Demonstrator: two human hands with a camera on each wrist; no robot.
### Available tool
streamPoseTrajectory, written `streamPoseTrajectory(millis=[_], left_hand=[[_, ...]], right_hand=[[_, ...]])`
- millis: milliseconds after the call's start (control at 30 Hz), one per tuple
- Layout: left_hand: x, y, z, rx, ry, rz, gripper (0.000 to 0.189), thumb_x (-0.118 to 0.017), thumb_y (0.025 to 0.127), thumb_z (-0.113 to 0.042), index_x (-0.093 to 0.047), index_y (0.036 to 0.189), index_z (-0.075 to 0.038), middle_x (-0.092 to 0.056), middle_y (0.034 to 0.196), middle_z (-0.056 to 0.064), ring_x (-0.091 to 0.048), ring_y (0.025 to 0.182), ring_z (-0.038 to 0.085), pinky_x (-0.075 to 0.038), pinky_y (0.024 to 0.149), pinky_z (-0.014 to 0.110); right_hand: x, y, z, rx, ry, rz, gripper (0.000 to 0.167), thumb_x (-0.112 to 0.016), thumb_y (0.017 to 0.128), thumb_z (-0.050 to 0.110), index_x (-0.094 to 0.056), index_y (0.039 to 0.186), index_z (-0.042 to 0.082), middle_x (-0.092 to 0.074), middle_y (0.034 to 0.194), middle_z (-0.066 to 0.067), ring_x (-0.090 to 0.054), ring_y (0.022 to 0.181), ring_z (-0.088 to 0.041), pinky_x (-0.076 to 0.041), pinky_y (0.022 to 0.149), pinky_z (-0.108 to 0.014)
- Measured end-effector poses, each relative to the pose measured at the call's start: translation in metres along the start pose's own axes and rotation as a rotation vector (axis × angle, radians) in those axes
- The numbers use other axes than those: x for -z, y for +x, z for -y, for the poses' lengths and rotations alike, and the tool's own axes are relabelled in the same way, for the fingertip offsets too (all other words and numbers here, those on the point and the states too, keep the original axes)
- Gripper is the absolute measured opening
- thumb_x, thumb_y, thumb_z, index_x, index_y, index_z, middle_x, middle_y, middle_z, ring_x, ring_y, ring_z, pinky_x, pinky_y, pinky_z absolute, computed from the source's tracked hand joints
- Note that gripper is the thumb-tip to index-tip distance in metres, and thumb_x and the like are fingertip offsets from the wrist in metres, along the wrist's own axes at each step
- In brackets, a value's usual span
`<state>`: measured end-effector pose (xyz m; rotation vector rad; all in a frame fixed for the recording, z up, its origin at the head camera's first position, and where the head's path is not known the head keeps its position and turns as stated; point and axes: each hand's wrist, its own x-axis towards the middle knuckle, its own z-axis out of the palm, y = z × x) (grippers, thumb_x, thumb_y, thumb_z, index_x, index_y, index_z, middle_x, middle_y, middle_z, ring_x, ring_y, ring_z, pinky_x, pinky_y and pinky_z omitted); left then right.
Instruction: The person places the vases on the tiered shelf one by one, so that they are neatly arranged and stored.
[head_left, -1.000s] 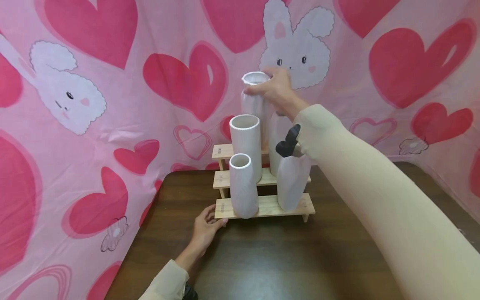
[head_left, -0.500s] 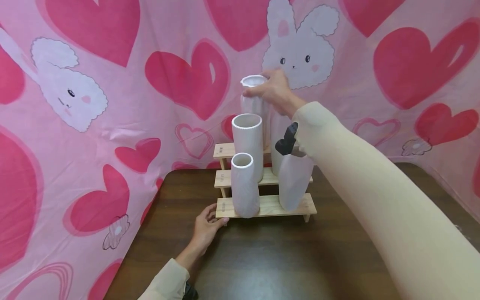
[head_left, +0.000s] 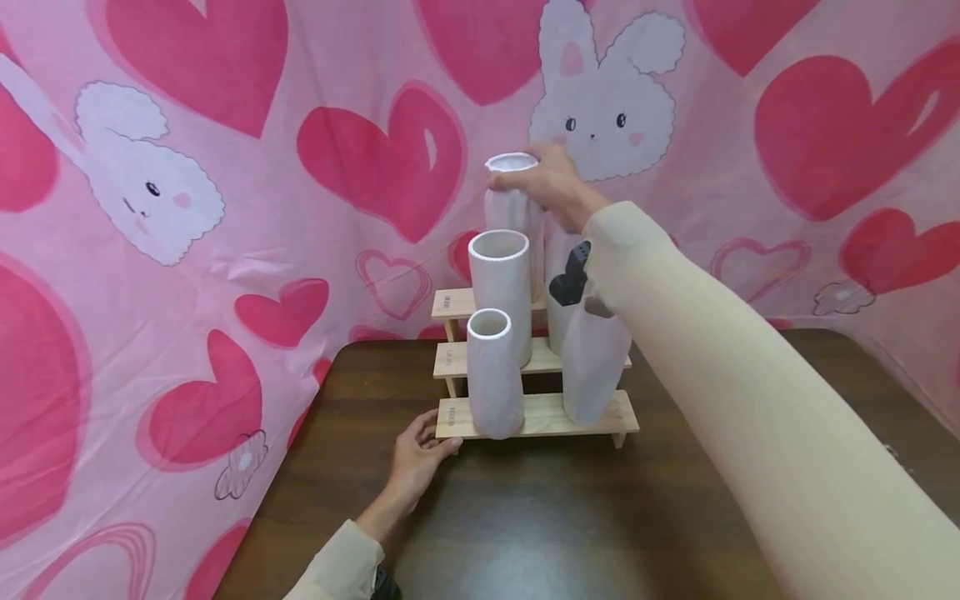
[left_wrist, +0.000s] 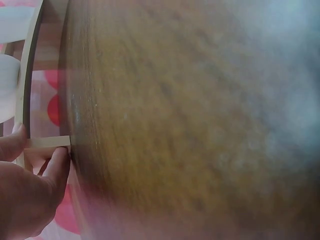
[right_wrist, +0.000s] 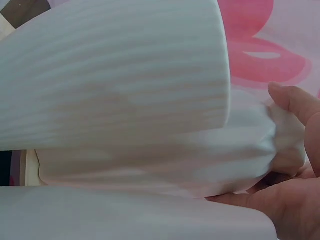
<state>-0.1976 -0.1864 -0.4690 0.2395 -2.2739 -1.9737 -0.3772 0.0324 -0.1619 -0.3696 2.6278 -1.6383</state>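
Note:
A three-step wooden stand (head_left: 543, 414) holds several white vases. My right hand (head_left: 558, 185) grips the scalloped neck of the tall back vase (head_left: 510, 210), which stands upright over the top step. Its base is hidden behind the ribbed vase (head_left: 501, 271) on the middle step. In the right wrist view, thumb and fingers wrap the back vase's fluted neck (right_wrist: 287, 142). My left hand (head_left: 416, 458) holds the front left corner of the stand. The left wrist view shows the thumb on the bottom step's edge and fingers (left_wrist: 59, 167) against the leg (left_wrist: 50, 142).
A slim vase (head_left: 495, 383) stands front left on the bottom step, a faceted vase (head_left: 592, 375) front right. Another vase (head_left: 557, 325) is partly hidden behind my right wrist. The dark wooden table (head_left: 540, 508) meets a pink heart-patterned cloth (head_left: 352, 192) behind.
The back vase has come down slightly toward the top step with my right hand on it. My left hand keeps its hold on the stand, and the head view has shifted a little.

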Motion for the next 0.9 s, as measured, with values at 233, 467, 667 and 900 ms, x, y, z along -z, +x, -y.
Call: streamPoseTrajectory(millis=[233, 467, 667, 900], left_hand=[[-0.001, 0.001, 0.001, -0.004, 0.006, -0.004, 0.061, -0.076, 0.081, -0.001, -0.048, 0.135, 0.003, -0.066, 0.11, 0.021, -0.066, 0.096, 0.025, -0.055, 0.073, 0.025], [-0.003, 0.003, 0.001, -0.007, 0.01, 0.005, 0.06, -0.075, 0.081, 0.0, -0.048, 0.134, 0.003, -0.065, 0.111, 0.021, -0.066, 0.096, 0.025, -0.055, 0.073, 0.026], [-0.004, 0.003, 0.002, -0.003, 0.028, -0.001, 0.06, -0.076, 0.08, -0.001, -0.049, 0.133, 0.003, -0.066, 0.11, 0.021, -0.066, 0.096, 0.026, -0.055, 0.073, 0.026], [0.0, 0.002, 0.004, -0.014, 0.039, -0.001, 0.06, -0.076, 0.081, -0.001, -0.048, 0.133, 0.005, -0.066, 0.111, 0.023, -0.066, 0.097, 0.028, -0.055, 0.073, 0.026]], right_hand=[[0.0, 0.002, -0.001, -0.02, -0.003, -0.009, 0.081, -0.072, 0.084, 0.042, -0.029, 0.151, 0.026, -0.037, 0.148, -0.002, -0.039, 0.129, -0.02, -0.037, 0.105, -0.042], [0.002, 0.001, -0.004, 0.006, -0.028, -0.008, 0.083, -0.071, 0.084, 0.045, -0.027, 0.151, 0.024, -0.036, 0.148, -0.002, -0.039, 0.129, -0.019, -0.038, 0.105, -0.041], [0.016, -0.004, -0.012, 0.016, -0.039, 0.105, 0.092, -0.069, 0.082, 0.055, -0.019, 0.153, 0.027, -0.033, 0.15, -0.001, -0.037, 0.132, -0.025, -0.034, 0.106, -0.052], [0.059, -0.036, -0.029, 0.077, -0.143, 0.161, 0.089, -0.056, 0.09, 0.057, -0.006, 0.156, 0.023, -0.022, 0.158, -0.008, -0.028, 0.141, -0.031, -0.028, 0.111, -0.054]])
